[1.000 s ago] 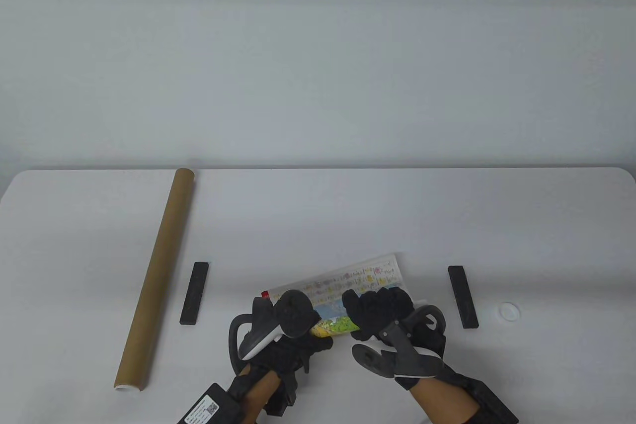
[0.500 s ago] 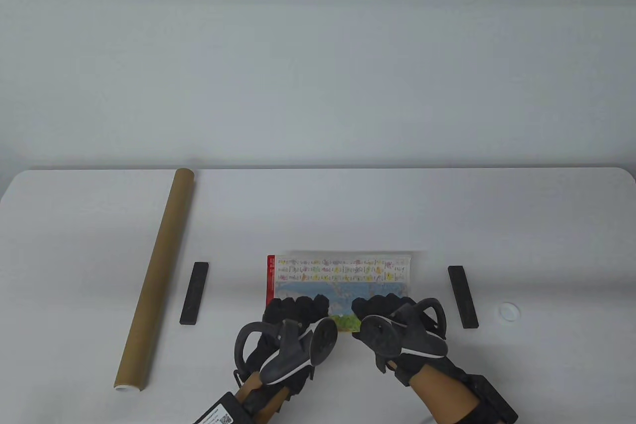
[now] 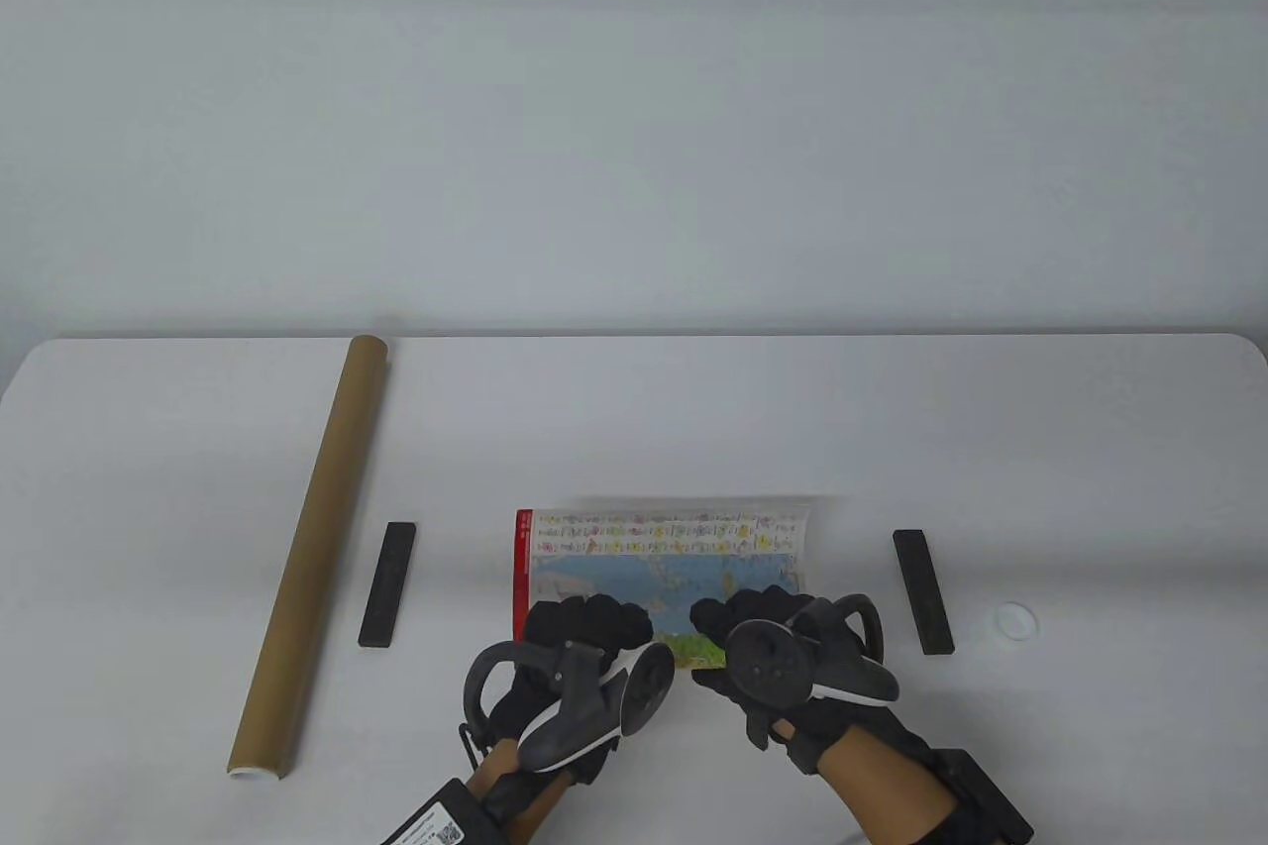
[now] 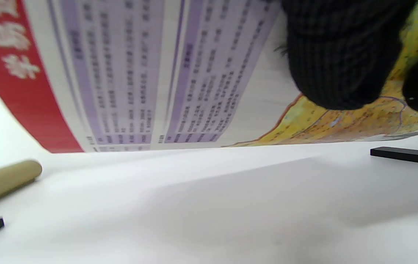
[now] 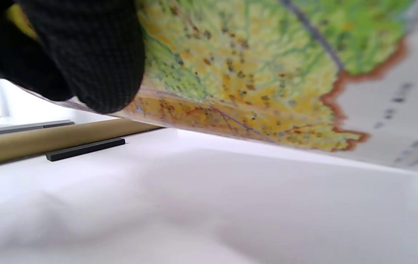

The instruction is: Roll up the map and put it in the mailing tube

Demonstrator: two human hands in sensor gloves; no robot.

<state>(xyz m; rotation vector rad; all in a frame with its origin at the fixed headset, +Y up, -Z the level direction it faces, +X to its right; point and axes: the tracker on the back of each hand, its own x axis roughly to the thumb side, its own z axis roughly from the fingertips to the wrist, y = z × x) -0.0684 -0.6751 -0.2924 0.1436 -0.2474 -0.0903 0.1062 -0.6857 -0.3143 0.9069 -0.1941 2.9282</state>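
Note:
The colourful map (image 3: 662, 556) lies in front of me, its far part on the table and its near edge lifted. My left hand (image 3: 586, 629) grips the near edge on the left, fingers over the printed side. My right hand (image 3: 755, 622) grips it on the right. In the left wrist view the map (image 4: 150, 73) curves up off the table under my fingers (image 4: 341, 58). In the right wrist view the map (image 5: 253, 69) also hangs above the table under a finger (image 5: 87, 55). The brown mailing tube (image 3: 312, 553) lies at the left, apart from both hands.
A black bar (image 3: 387, 584) lies between the tube and the map. A second black bar (image 3: 922, 591) lies right of the map. A small white cap (image 3: 1016, 620) sits further right. The tube's white-rimmed end (image 3: 256, 772) points to the table's near edge.
The map was skewed and bunched in my hands a second ago. It now lies square and spread out, shifted a little left. Both hands have turned palm down on its near edge.

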